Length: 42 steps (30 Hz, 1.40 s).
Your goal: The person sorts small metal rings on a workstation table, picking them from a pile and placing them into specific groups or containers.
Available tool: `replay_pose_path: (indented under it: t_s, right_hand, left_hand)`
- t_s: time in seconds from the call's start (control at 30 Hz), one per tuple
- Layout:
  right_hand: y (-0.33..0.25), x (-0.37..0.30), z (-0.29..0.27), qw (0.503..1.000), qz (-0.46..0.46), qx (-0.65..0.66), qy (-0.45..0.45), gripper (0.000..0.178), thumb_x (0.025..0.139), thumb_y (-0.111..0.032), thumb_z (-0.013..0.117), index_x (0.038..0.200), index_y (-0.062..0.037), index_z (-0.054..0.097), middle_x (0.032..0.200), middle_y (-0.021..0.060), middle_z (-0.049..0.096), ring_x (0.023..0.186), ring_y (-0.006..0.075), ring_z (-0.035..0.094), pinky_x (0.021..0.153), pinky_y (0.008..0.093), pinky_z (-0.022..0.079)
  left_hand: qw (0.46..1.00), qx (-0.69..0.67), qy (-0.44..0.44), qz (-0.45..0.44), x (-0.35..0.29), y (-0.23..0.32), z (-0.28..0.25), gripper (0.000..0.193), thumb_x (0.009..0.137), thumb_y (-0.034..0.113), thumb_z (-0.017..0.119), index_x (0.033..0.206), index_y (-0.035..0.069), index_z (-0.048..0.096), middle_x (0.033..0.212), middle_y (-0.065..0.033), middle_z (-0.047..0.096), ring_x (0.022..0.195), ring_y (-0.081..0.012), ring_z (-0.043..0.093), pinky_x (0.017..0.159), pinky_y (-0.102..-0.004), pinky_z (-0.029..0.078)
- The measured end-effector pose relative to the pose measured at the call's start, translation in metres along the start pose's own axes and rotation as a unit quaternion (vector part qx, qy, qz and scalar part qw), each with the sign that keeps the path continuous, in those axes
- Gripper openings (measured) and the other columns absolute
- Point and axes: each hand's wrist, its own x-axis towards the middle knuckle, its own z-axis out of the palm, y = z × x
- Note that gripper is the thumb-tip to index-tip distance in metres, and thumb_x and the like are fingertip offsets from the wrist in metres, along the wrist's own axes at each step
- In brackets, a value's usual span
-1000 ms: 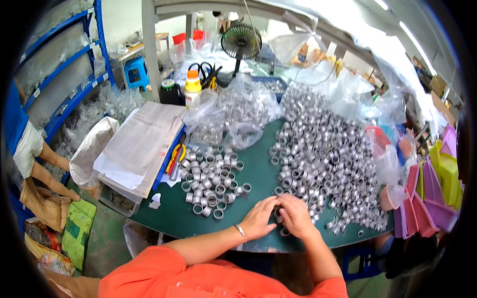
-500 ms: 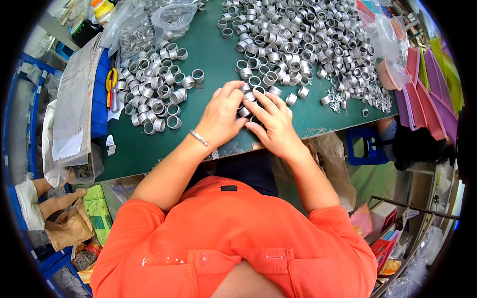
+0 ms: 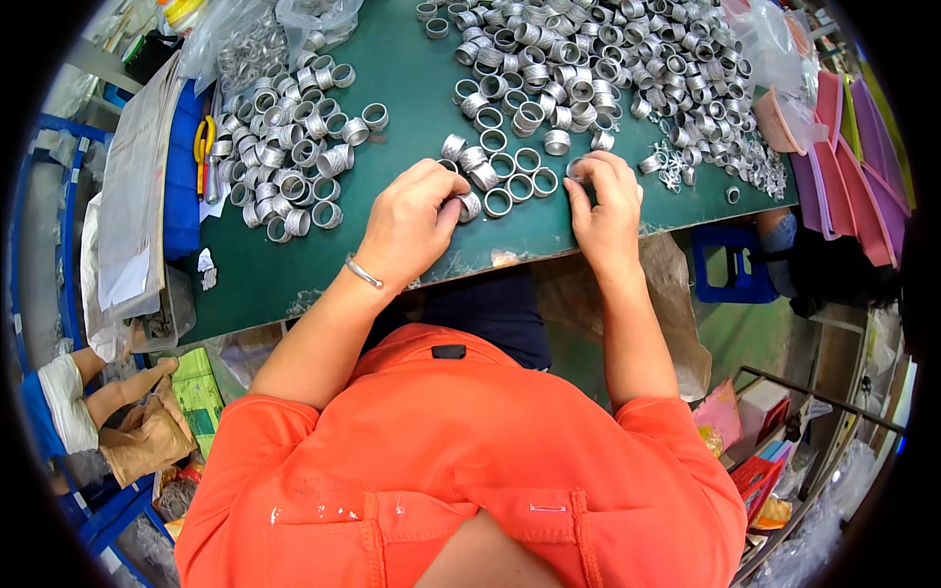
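Observation:
A small group of silver metal rings (image 3: 520, 186) lies on the green table between my hands, several with their round openings facing up. My left hand (image 3: 417, 218) is at the group's left side, its thumb and fingers closed on a metal ring (image 3: 470, 205); the hand partly hides this ring. Over on the right side, my right hand (image 3: 608, 208) has its fingertips and thumb bent around another metal ring (image 3: 575, 170) at the table surface. Further off lies a large heap of the same rings (image 3: 588, 64), and a smaller heap (image 3: 294, 157) is to the left.
The green tabletop (image 3: 417, 93) ends just in front of me. Yellow-handled pliers (image 3: 204, 142) stand by a blue bin (image 3: 186, 211) on the left. Plastic bags (image 3: 319, 15) lie behind. Pink and purple trays (image 3: 848, 167) and a blue stool (image 3: 730, 265) are on the right.
My hands have moved apart, the left slightly left and the right to the right. The rings they covered now show between them. The whole view has shifted a little.

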Motion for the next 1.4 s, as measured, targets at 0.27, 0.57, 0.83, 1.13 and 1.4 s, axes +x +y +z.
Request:
replay_pose_path:
  t_s: [0.27, 0.57, 0.83, 1.13, 1.4]
  right_hand:
    - [-0.027, -0.033, -0.010, 0.995, -0.001, 0.096, -0.003, 0.018, 0.071, -0.008, 0.076, 0.081, -0.0053, 0.060, 0.099, 0.0130, 0.066, 0.092, 0.0288, 0.060, 0.080, 0.0369, 0.043]
    - [-0.033, 0.002, 0.001, 0.997, -0.001, 0.072, 0.037, 0.007, 0.079, -0.011, 0.070, 0.082, -0.0083, 0.064, 0.086, 0.0062, 0.063, 0.080, 0.0259, 0.057, 0.071, 0.0351, 0.040]
    - [-0.026, 0.036, 0.019, 1.000, 0.003, 0.028, 0.005, 0.006, 0.076, -0.013, 0.068, 0.080, -0.0084, 0.068, 0.072, 0.0080, 0.063, 0.073, 0.0261, 0.059, 0.069, 0.0375, 0.043]
    - [-0.072, 0.002, 0.007, 0.946, -0.124, 0.295, 0.053, 0.023, 0.070, 0.010, 0.068, 0.089, -0.0010, 0.062, 0.082, 0.0093, 0.064, 0.070, 0.0232, 0.061, 0.063, 0.0316, 0.049]
    - [-0.073, -0.010, 0.009, 0.866, 0.097, 0.490, -0.007, 0.017, 0.090, 0.004, 0.052, 0.106, 0.0020, 0.054, 0.089, 0.0090, 0.064, 0.076, 0.0123, 0.062, 0.067, 0.0253, 0.051]
  left_hand:
    - [0.998, 0.036, -0.001, 0.058, -0.012, 0.006, -0.012, 0.018, 0.073, -0.006, 0.063, 0.088, 0.002, 0.067, 0.085, -0.0100, 0.059, 0.077, -0.0263, 0.060, 0.066, -0.0329, 0.049]
    - [0.998, -0.048, 0.024, -0.016, -0.015, 0.012, -0.016, 0.032, 0.079, -0.003, 0.064, 0.110, 0.003, 0.061, 0.100, -0.0084, 0.057, 0.076, -0.0142, 0.057, 0.062, -0.0245, 0.046]
    - [0.994, -0.089, 0.046, -0.034, -0.023, 0.017, -0.024, 0.029, 0.078, -0.003, 0.067, 0.106, 0.001, 0.063, 0.103, -0.0082, 0.057, 0.076, -0.0106, 0.056, 0.061, -0.0227, 0.047]
    - [0.867, -0.477, -0.033, -0.141, -0.014, 0.024, -0.002, 0.050, 0.081, 0.000, 0.070, 0.126, 0.002, 0.046, 0.110, -0.0111, 0.060, 0.093, -0.0147, 0.062, 0.081, -0.0268, 0.052]
    - [0.885, -0.449, -0.019, -0.121, -0.018, 0.027, -0.005, 0.062, 0.077, -0.007, 0.071, 0.130, 0.001, 0.041, 0.109, -0.0139, 0.060, 0.095, -0.0174, 0.061, 0.084, -0.0294, 0.052]
